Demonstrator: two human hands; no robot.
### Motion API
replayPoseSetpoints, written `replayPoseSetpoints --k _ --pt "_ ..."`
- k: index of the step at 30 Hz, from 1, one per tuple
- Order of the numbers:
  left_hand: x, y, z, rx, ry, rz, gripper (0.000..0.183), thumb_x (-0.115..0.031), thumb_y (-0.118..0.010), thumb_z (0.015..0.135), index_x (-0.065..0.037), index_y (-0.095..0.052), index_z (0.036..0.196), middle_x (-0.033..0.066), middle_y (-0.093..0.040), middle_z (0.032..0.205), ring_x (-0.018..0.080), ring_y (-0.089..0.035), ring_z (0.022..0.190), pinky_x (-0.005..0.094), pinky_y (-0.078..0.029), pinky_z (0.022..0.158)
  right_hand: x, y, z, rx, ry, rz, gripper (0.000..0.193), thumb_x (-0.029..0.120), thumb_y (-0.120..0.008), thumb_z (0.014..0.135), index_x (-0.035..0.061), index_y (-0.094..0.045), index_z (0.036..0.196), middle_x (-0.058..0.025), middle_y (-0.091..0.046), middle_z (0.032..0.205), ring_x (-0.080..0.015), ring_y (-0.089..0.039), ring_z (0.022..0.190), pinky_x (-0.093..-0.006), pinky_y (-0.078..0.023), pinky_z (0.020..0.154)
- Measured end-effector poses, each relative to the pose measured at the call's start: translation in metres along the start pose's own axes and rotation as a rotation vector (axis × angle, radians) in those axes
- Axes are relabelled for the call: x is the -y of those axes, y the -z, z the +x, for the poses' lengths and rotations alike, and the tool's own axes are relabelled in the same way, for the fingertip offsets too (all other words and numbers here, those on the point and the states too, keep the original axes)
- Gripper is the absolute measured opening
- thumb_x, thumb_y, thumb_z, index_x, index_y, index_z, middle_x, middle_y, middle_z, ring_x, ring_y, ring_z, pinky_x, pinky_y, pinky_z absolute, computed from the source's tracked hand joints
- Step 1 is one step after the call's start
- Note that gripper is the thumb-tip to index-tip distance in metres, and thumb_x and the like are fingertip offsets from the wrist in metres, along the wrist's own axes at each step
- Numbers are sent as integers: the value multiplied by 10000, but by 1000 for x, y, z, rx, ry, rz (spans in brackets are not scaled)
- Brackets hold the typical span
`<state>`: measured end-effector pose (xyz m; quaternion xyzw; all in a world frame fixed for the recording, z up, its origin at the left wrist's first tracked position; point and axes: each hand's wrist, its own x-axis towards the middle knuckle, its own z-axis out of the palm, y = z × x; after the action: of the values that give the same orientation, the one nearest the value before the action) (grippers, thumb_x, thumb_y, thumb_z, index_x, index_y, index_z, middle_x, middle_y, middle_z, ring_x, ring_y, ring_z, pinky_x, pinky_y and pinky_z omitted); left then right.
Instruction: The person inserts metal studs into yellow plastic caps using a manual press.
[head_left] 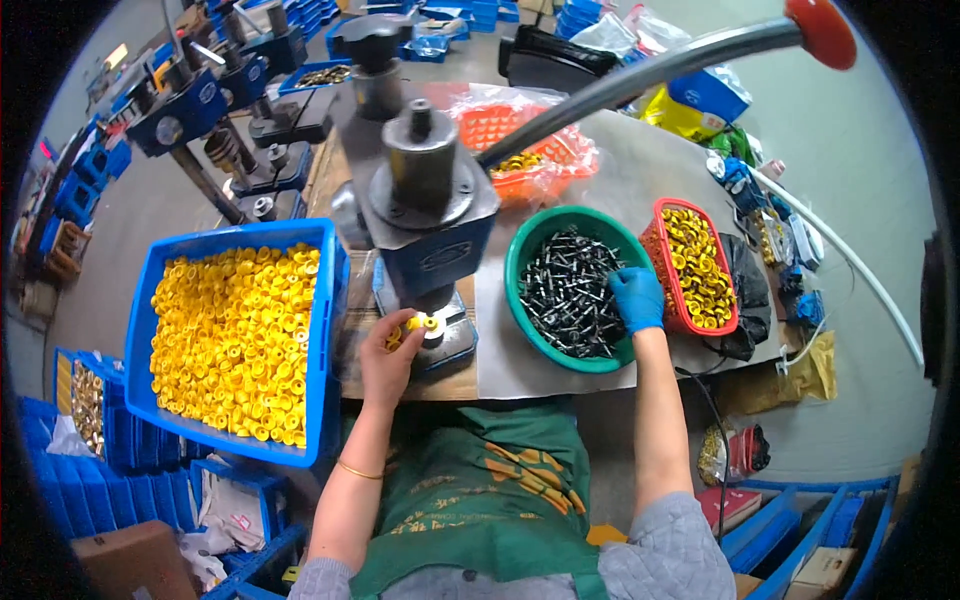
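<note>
My left hand (388, 362), bare, pinches a small yellow plastic cap (418, 324) at the base plate of a blue hand press (425, 215), right under its ram. My right hand (637, 297), in a blue glove, reaches into a green bowl (522, 250) full of dark metal pins (570, 292); whether its fingers grip a pin is hidden. A long grey lever with a red knob (822, 30) rises from the press toward the upper right.
A large blue bin of yellow caps (235, 340) stands to my left. A red basket of yellow and brass parts (695, 265) sits right of the bowl, an orange basket (520, 140) behind it. More presses (200, 100) stand at the far left. Blue crates line the floor.
</note>
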<state>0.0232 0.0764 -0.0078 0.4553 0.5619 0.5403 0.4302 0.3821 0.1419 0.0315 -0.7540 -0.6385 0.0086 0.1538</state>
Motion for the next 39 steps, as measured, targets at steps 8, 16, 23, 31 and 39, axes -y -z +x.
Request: replayPoseSetpoints --k 8,16,23,31,39 --pt "11 11 -10 -52 56 -59 241 -73 -658 711 -11 -600 937 32 -579 849 87 -525 752 215 -423 684 155 1 -56 197 184 938 135 146 -575 787 35 -645 821 -107 -633 775 -170 -602 698 -275 -458 649" --pt "-7 42 -17 -123 33 78 250 -80 -659 704 -17 -603 939 79 -588 886 135 -546 811 246 -423 737 192 -54 -65 165 345 838 115 124 -621 742 16 -613 780 -111 -591 694 -215 -570 621 -303 -446 573" --pt "12 30 -20 -91 4 22 256 -87 -663 699 -23 -605 941 74 -598 888 149 -553 833 268 -435 758 204 -73 -59 94 747 613 143 190 -625 699 56 -596 657 -149 -564 701 -337 -514 655 -402 -390 562" --pt "-2 37 -31 -117 -47 42 275 -144 -665 712 -10 -600 942 106 -591 899 179 -562 835 273 -431 754 202 -66 -71 39 794 486 103 219 -633 709 133 -633 766 -113 -546 633 -306 -502 610 -387 -366 531" --pt "13 46 -29 -131 -29 90 283 -145 -669 706 -37 -611 961 81 -617 879 135 -563 818 261 -438 740 135 20 8 114 290 883 273 46 -486 774 -49 -481 1030 -104 -499 926 -171 -462 824 -302 -394 759"
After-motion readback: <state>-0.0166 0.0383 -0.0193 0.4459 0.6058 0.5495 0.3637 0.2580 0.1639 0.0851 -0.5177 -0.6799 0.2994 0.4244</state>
